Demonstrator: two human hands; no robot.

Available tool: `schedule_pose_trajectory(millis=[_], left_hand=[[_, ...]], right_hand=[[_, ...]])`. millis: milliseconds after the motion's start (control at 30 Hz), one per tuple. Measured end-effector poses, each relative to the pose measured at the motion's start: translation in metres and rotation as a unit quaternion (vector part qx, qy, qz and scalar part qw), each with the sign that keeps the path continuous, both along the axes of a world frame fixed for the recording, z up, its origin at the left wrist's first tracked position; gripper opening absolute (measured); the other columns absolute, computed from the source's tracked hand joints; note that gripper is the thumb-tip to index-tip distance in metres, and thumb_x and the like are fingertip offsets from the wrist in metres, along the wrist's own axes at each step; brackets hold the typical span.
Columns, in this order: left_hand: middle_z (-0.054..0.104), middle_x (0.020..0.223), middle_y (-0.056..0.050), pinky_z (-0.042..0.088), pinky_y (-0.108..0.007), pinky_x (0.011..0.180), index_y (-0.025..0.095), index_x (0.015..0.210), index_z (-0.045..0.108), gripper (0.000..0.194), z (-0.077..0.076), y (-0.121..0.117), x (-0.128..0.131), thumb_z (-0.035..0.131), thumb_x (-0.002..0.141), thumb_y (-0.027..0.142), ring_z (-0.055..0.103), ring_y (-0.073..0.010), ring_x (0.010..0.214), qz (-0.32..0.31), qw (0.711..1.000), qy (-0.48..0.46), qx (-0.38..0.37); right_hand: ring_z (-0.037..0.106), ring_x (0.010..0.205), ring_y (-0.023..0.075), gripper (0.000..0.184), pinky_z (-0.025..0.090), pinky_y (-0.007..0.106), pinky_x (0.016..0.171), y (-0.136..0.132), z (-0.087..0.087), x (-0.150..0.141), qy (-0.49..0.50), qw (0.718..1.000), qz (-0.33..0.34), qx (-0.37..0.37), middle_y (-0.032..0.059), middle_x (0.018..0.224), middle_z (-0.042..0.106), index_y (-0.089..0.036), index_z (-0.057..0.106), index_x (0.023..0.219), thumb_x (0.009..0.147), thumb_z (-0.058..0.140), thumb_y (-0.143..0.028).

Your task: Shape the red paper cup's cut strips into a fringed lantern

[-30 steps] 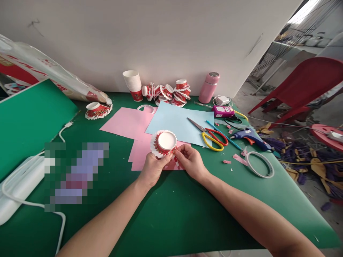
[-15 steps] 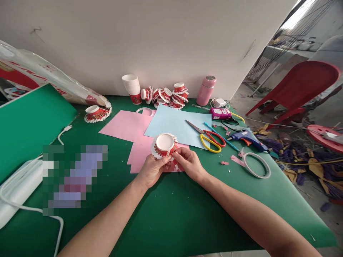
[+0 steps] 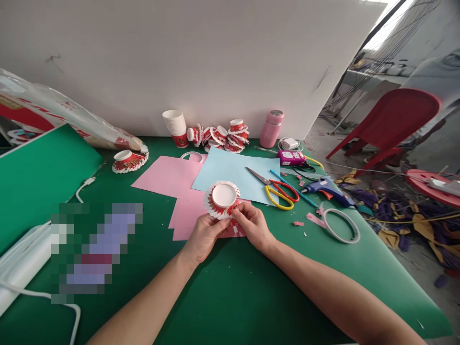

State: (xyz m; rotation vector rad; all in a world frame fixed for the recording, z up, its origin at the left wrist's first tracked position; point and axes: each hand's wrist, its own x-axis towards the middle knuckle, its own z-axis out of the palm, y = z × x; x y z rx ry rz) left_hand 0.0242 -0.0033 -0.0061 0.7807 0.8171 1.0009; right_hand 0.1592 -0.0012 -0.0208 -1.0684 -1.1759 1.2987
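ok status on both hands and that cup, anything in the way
Left hand gripping fringed cup. Right hand pinching its strips. Scissors just beyond, on blue paper, not touching the cup.

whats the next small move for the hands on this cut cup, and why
Probably fold the next loose strip at the near side: the left hand steadies the cut cup, the right hand pinches its edge, and red-and-white strips seem to hang there unfolded, while the far side shows a fanned, pleated fringe.
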Motion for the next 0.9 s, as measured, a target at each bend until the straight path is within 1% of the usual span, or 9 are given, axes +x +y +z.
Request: schedule_pose_trajectory(millis=[100, 233, 367, 567, 733, 900], left_hand=[[0.069, 0.07, -0.002, 0.048, -0.029, 0.069, 0.015, 0.075, 0.073, 0.021, 0.001, 0.0, -0.0003, 0.079, 0.06, 0.028, 0.056, -0.0127, 0.065, -0.004, 1.0, -0.005, 0.012], [0.071, 0.076, -0.004, 0.047, -0.03, 0.07, 0.016, 0.079, 0.074, 0.023, 0.0029, 0.0004, -0.0009, 0.079, 0.06, 0.028, 0.059, -0.0152, 0.071, -0.011, 1.0, -0.013, 0.025], [0.071, 0.078, -0.004, 0.047, -0.03, 0.072, 0.016, 0.08, 0.074, 0.023, 0.0031, -0.0005, -0.0008, 0.079, 0.061, 0.029, 0.059, -0.0157, 0.073, -0.016, 1.0, -0.013, 0.024], [0.071, 0.081, -0.006, 0.049, -0.032, 0.074, 0.015, 0.082, 0.073, 0.021, 0.0017, -0.0023, 0.0002, 0.073, 0.069, 0.032, 0.061, -0.0173, 0.078, -0.018, 1.0, -0.009, 0.007], [0.072, 0.089, -0.006, 0.047, -0.035, 0.084, 0.017, 0.089, 0.072, 0.023, -0.003, -0.0023, 0.0007, 0.073, 0.069, 0.028, 0.063, -0.0202, 0.088, 0.01, 1.0, -0.001, 0.028], [0.073, 0.087, -0.006, 0.047, -0.036, 0.084, 0.015, 0.086, 0.073, 0.021, -0.0053, -0.0013, 0.0013, 0.074, 0.067, 0.026, 0.063, -0.0214, 0.089, 0.038, 0.999, 0.0, 0.031]], right_hand=[[0.045, 0.052, 0.0095, 0.039, 0.039, 0.024, 0.053, -0.0008, 0.0013, -0.0008, 0.01, 1.0, 0.007, 0.004, -0.0025, 0.058, 0.051, -0.018, 0.049, 0.064, 0.071, 0.064, -0.054], [0.044, 0.052, 0.0092, 0.037, 0.039, 0.023, 0.053, -0.0019, 0.002, -0.0014, 0.005, 1.0, 0.003, 0.012, -0.0028, 0.058, 0.05, -0.018, 0.049, 0.064, 0.073, 0.063, -0.052], [0.044, 0.052, 0.0094, 0.036, 0.039, 0.024, 0.052, -0.0026, 0.0028, -0.0013, -0.006, 1.0, -0.003, 0.014, -0.0029, 0.057, 0.05, -0.018, 0.05, 0.064, 0.073, 0.062, -0.05], [0.044, 0.052, 0.0099, 0.034, 0.039, 0.024, 0.053, -0.0025, 0.0052, 0.0, -0.007, 0.999, -0.026, 0.018, -0.0027, 0.057, 0.05, -0.018, 0.052, 0.063, 0.072, 0.063, -0.049], [0.043, 0.053, 0.01, 0.035, 0.039, 0.024, 0.054, -0.0031, 0.0049, 0.0005, -0.008, 1.0, -0.013, 0.014, -0.0026, 0.057, 0.05, -0.018, 0.052, 0.062, 0.071, 0.064, -0.049], [0.043, 0.055, 0.0106, 0.036, 0.04, 0.025, 0.056, -0.0043, 0.0037, -0.0007, -0.01, 1.0, 0.008, 0.025, -0.0019, 0.058, 0.05, -0.018, 0.053, 0.064, 0.073, 0.062, -0.052]])
